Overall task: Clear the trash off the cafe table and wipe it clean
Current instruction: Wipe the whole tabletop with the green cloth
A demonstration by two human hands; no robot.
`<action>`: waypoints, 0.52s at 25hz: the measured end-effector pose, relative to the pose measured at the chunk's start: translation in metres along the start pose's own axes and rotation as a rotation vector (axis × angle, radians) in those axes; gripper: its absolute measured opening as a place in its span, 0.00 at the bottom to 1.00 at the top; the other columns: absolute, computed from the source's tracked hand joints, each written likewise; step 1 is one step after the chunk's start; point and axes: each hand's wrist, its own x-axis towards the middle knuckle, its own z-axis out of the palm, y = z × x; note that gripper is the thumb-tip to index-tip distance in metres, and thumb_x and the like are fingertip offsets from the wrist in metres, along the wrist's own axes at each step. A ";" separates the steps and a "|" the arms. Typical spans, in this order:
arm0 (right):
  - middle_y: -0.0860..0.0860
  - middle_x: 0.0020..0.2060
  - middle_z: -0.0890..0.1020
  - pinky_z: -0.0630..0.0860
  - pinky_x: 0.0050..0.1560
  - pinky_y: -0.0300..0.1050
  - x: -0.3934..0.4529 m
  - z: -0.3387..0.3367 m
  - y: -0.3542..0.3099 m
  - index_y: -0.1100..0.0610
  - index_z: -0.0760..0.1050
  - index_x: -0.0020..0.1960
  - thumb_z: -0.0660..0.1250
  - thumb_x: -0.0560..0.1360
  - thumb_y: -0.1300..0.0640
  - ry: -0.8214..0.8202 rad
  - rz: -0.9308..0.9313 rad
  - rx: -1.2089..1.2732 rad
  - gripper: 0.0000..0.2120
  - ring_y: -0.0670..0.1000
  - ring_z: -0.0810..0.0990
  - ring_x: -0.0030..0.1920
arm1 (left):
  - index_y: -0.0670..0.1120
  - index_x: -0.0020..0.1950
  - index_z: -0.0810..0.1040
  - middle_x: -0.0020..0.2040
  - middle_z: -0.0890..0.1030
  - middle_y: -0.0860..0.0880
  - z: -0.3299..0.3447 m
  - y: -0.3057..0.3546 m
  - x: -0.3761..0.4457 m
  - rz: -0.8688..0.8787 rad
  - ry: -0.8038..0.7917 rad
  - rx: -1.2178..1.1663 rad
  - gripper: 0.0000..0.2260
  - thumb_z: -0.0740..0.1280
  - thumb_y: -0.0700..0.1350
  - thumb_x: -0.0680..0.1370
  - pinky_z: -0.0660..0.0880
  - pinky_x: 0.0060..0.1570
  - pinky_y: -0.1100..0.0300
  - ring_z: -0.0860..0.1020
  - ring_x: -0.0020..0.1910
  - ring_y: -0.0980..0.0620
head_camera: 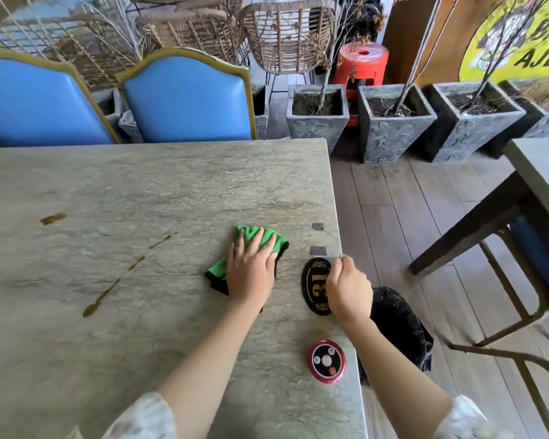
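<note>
The bench (140, 185) looked like matt veined stone; the cloth (254, 240) was fuzzy green fabric, the number plaque (316, 285) glossy black.

On the grey stone-look cafe table (140, 185): green microfibre cloth (251, 245) under left hand (251, 274), right of brown spill streaks (108, 289); black oval number plaque (316, 289) near right edge beside right hand (349, 289); round red-rimmed call button (327, 361) nearer. Two blue padded chairs (184, 99) behind.

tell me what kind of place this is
Most likely a cafe or restaurant seating area: the stone-look table carries an oval number plaque reading 31 and a round call button, with blue padded chairs pulled up on its far side.
</note>
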 end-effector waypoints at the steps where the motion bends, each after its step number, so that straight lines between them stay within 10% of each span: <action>1: 0.53 0.38 0.76 0.64 0.38 0.48 0.001 0.002 0.000 0.56 0.70 0.50 0.50 0.81 0.52 -0.007 -0.034 0.032 0.12 0.63 0.78 0.44 | 0.57 0.69 0.72 0.73 0.69 0.53 0.001 -0.002 -0.011 0.098 -0.010 -0.001 0.17 0.57 0.53 0.81 0.59 0.72 0.45 0.62 0.74 0.42; 6: 0.52 0.75 0.62 0.65 0.68 0.52 0.006 0.014 0.003 0.55 0.53 0.77 0.41 0.79 0.41 -0.053 -0.174 -0.104 0.31 0.54 0.60 0.75 | 0.59 0.67 0.74 0.71 0.71 0.55 0.007 0.000 0.020 0.386 -0.028 -0.022 0.18 0.53 0.56 0.79 0.63 0.70 0.46 0.65 0.73 0.43; 9: 0.49 0.77 0.54 0.57 0.74 0.53 0.028 0.011 0.006 0.52 0.47 0.78 0.39 0.79 0.39 -0.120 -0.203 -0.165 0.31 0.50 0.50 0.77 | 0.59 0.67 0.73 0.71 0.71 0.56 0.014 0.016 0.069 0.475 -0.060 -0.034 0.19 0.52 0.57 0.79 0.63 0.70 0.47 0.65 0.73 0.44; 13: 0.52 0.63 0.76 0.70 0.56 0.48 0.087 0.005 -0.014 0.47 0.56 0.75 0.48 0.82 0.47 -0.197 -0.079 0.217 0.22 0.57 0.74 0.64 | 0.60 0.67 0.73 0.71 0.70 0.56 0.029 0.038 0.125 0.479 -0.067 -0.043 0.18 0.54 0.57 0.80 0.62 0.71 0.47 0.63 0.74 0.44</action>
